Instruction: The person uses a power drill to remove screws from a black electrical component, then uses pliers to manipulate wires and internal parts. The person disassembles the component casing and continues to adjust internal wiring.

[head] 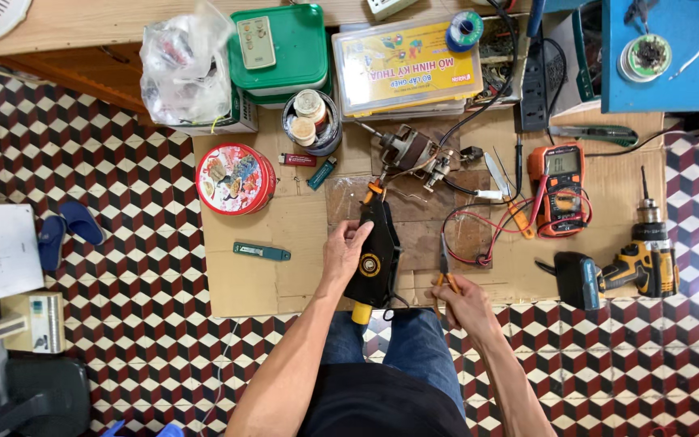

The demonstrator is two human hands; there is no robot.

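My left hand (344, 252) grips the side of a black hot glue gun (375, 257) with an orange tip and a yellow rear end, lying on the cardboard sheet (252, 283). Its nozzle points away from me toward a small electric motor (411, 154) with copper windings. My right hand (463, 301) holds small pliers with orange handles (444, 267), jaws pointing up, just right of the glue gun. Both forearms reach forward over my knees in blue jeans.
An orange multimeter (558, 188) with red and black leads lies to the right, with a yellow cordless drill (645, 259) beyond it. A red round tin (235, 179), a teal utility knife (261, 252), a green box (281, 48), a yellow plastic case (406, 65) and a power strip (534, 85) surround the work area.
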